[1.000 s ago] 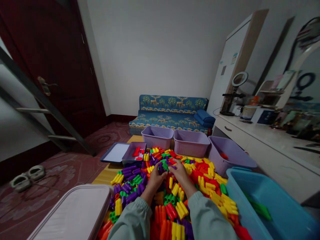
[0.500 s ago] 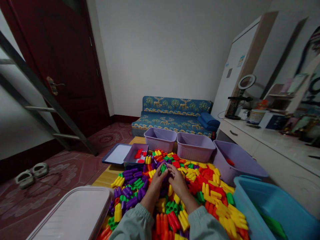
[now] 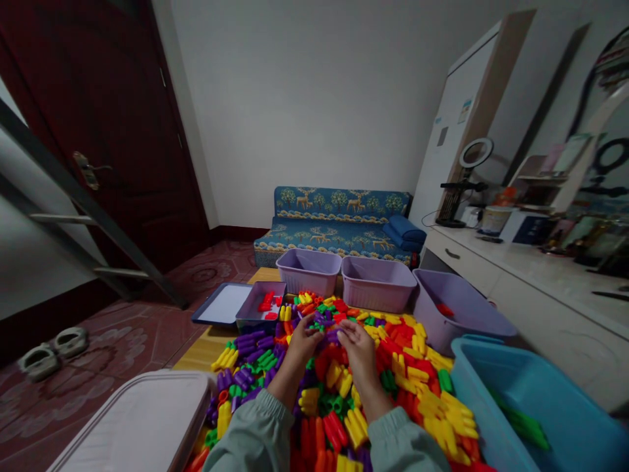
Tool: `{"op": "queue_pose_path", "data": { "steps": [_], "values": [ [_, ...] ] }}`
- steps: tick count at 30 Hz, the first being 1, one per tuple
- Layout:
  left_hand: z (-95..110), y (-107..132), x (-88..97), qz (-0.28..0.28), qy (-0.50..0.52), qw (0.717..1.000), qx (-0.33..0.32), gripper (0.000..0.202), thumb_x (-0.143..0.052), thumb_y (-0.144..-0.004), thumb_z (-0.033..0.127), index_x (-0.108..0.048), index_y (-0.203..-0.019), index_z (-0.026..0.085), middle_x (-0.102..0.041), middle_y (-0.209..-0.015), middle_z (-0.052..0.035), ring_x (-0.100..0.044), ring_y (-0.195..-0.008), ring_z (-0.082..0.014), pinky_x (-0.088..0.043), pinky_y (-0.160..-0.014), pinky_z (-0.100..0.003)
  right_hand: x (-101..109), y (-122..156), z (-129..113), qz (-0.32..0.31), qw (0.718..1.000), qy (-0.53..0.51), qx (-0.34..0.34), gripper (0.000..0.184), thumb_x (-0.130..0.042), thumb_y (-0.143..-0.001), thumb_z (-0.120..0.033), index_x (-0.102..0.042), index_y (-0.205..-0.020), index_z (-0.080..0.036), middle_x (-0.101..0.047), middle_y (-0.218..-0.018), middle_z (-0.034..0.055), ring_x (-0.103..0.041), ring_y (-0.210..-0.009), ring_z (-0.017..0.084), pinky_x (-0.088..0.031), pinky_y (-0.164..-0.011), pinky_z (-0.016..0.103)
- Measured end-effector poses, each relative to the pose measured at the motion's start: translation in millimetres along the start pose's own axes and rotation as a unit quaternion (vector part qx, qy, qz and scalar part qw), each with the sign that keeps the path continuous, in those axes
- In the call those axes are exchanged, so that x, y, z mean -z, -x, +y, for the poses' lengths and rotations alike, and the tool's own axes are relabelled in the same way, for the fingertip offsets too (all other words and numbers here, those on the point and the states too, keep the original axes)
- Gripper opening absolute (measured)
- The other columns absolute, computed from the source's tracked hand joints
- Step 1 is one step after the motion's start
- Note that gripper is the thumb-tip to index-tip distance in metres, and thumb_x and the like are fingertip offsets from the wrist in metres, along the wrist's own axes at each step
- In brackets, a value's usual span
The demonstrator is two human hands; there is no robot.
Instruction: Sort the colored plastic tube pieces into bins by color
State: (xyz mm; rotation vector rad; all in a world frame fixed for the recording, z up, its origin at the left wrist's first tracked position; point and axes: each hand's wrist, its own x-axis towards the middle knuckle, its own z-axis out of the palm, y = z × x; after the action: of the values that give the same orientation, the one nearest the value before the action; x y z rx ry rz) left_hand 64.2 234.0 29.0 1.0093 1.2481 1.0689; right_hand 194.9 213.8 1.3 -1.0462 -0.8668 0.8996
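Note:
My left hand (image 3: 302, 342) and my right hand (image 3: 358, 344) meet over a big pile of plastic tube blocks (image 3: 393, 367) in red, yellow, green, purple and orange. Both hands have curled fingers pinched on a purple block (image 3: 328, 337) held between them, just above the heap. Grey-green sleeves cover both forearms. Which hand bears the block more, I cannot make out.
Three lilac bins (image 3: 308, 270) (image 3: 376, 282) (image 3: 459, 314) stand behind the pile; the right one holds a red piece. A small lilac tray (image 3: 258, 308) holds red blocks beside a blue-rimmed lid (image 3: 216, 305). A blue tub (image 3: 531, 406) sits at right, a white lid (image 3: 132, 426) at left.
Both hands stayed together over the pile, shifting slightly; a green piece seen near the fingers earlier is gone and a purple block is now between them. The camera swayed.

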Motion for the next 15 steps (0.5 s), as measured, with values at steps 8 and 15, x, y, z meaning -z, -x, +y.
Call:
{"op": "queue_pose_path", "data": {
  "steps": [8,15],
  "values": [
    [-3,21,-7.9,-0.219,0.265,0.933,0.107,0.025,-0.069,-0.078,0.027,-0.064,-0.098,0.013,-0.068,-0.081,-0.0057,-0.064,-0.064,-0.0112,-0.054,-0.06,-0.021,-4,9,-13,-0.045,0.996,0.054,0.053,0.026,-0.064,-0.068,-0.025,-0.065,-0.093,-0.018,-0.071,-0.097,0.0086,-0.066,-0.093,0.024,-0.051,-0.086,0.04],
    [16,-2,-2.3,-0.176,0.17,0.962,0.119,0.014,-0.064,-0.08,0.02,-0.062,-0.091,0.012,-0.063,-0.059,-0.0029,-0.059,-0.045,-0.0117,-0.042,-0.038,-0.017,-2,12,-10,-0.028,0.996,0.062,0.065,0.043,-0.063,-0.072,-0.029,-0.058,-0.115,-0.021,-0.063,-0.118,0.01,-0.059,-0.111,0.024,-0.048,-0.095,0.04]
  ]
}}
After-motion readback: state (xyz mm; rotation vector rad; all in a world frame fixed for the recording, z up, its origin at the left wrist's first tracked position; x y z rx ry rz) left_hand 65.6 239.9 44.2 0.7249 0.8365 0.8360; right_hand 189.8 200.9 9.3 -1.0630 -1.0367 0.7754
